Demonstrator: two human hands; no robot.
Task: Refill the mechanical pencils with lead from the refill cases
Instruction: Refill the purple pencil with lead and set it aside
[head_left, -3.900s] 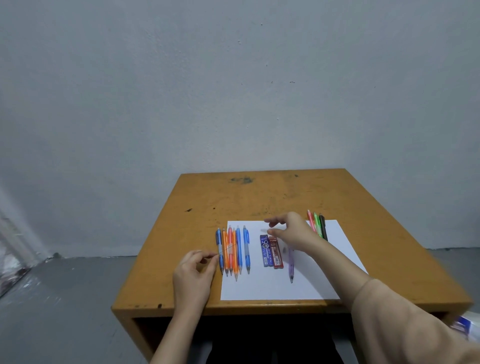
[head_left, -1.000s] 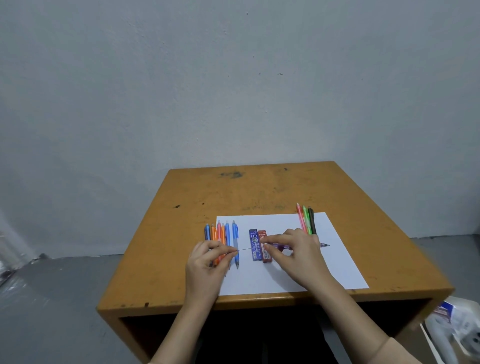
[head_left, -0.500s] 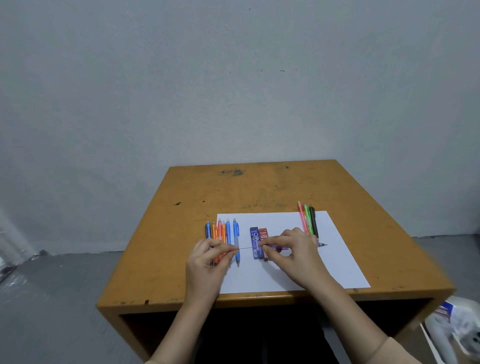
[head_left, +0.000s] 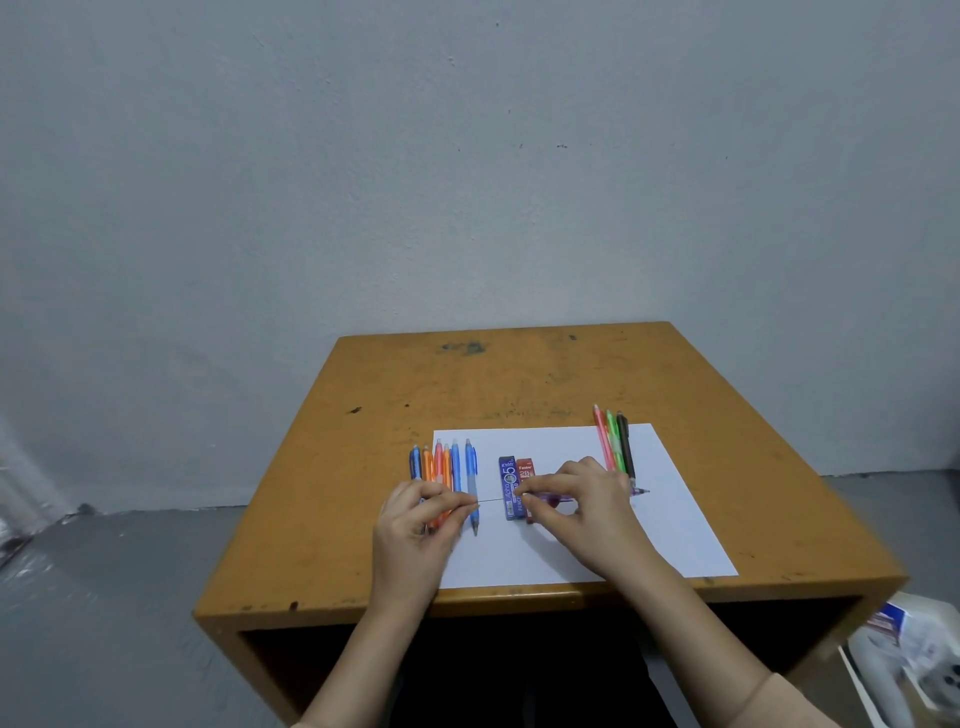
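My left hand (head_left: 415, 525) pinches a thin dark pencil lead (head_left: 492, 501) by its left end. The lead runs level to the open back end of a purple mechanical pencil (head_left: 550, 498), which my right hand (head_left: 582, 512) grips sideways; its tip (head_left: 642, 490) sticks out to the right. Under the lead lie a blue refill case (head_left: 507, 480) and a red refill case (head_left: 525, 470) side by side on a white paper sheet (head_left: 675, 519). Several blue and orange pencils (head_left: 447, 465) lie in a row at the sheet's left edge, partly hidden by my left hand.
Three pencils, pink, green and black (head_left: 613, 441), lie at the sheet's back right. Everything rests on a small orange-brown wooden table (head_left: 467, 384) against a grey wall. A white bag (head_left: 914, 654) sits on the floor at the right.
Earlier the purple pencil lay on the paper under my right hand. Both hands then lifted pencil and lead; over the last second the lead's visible length shortened slightly toward the pencil.
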